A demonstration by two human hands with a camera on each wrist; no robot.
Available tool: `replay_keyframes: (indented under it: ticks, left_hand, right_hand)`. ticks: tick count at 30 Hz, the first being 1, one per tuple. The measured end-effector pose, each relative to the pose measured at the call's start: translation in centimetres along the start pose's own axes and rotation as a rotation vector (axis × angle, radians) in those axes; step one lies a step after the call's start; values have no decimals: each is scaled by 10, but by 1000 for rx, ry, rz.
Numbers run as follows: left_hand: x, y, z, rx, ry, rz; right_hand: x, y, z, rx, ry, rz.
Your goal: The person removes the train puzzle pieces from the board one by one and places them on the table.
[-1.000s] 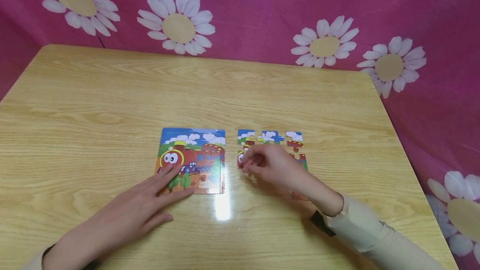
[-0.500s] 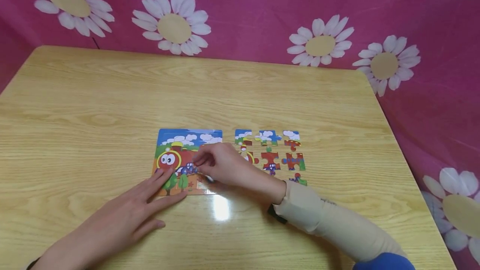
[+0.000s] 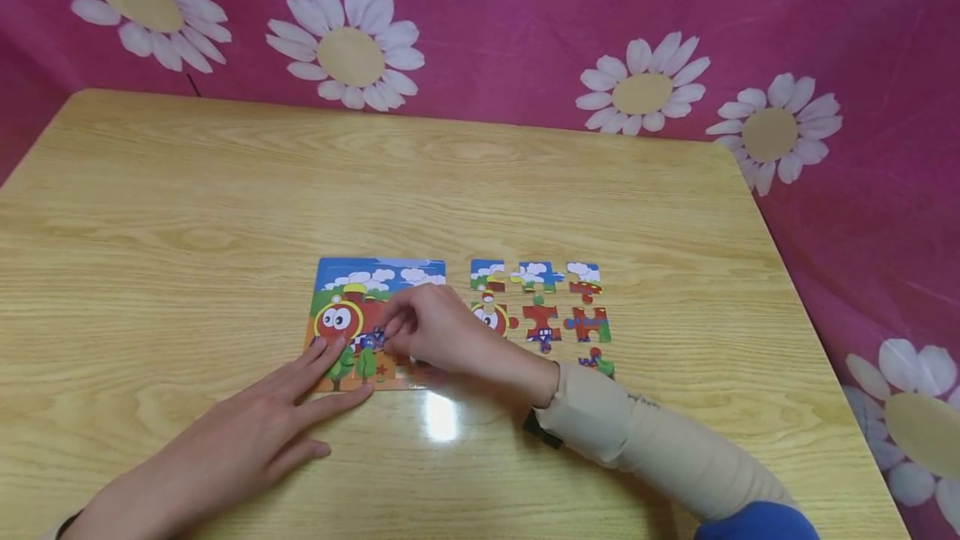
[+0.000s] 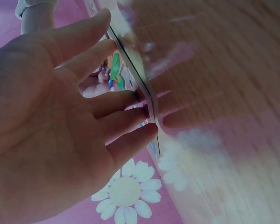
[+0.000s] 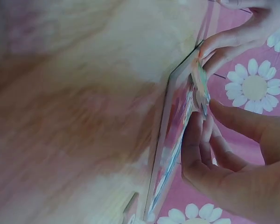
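A puzzle board [image 3: 390,263] with a cartoon train lies on the table. My left hand [image 3: 247,427] rests at its lower left with straight, spread fingers, some on the picture and one along the near edge. My right hand [image 3: 442,327] is over the board's right half. Its thumb and fingertips pinch a jigsaw piece [image 5: 200,86], which stands tilted up from the board in the right wrist view. From the head view this piece [image 3: 381,369] shows orange ground near a green tree. The hand covers much of the board's right side.
Several loose jigsaw pieces [image 3: 542,322] lie spaced in rows right of the board. The wooden table [image 3: 480,198] ends at a pink cloth [image 3: 502,32] with daisies. Light glares [image 3: 441,417] off the table just in front of the board.
My right hand has moved left from the loose pieces to the board, where a piece now tilts up in its fingers. The left hand has stayed at the board's lower left.
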State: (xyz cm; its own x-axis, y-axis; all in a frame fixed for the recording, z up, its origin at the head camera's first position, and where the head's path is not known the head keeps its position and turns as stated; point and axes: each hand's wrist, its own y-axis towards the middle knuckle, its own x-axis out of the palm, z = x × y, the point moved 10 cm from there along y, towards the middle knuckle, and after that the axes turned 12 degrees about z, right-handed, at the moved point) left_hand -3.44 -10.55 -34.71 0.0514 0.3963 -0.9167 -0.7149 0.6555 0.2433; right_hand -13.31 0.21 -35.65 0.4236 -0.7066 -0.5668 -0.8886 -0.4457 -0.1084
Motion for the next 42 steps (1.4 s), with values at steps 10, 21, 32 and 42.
replay_keyframes:
  ticks: [10, 21, 32, 42]
  left_hand:
    - [2, 0, -3, -39, -9, -52]
    - [-1, -1, 0, 9, 5, 16]
    - [-2, 0, 0, -1, 6, 8]
    - [-3, 0, 0, -2, 0, -3]
  right_hand:
    - [4, -3, -4, -52, -74, -17]
    - [-5, -10, -2, -76, 4, 2]
    - [-47, -34, 17, -28, 55, 74]
    - [-87, -66, 54, 19, 64, 156]
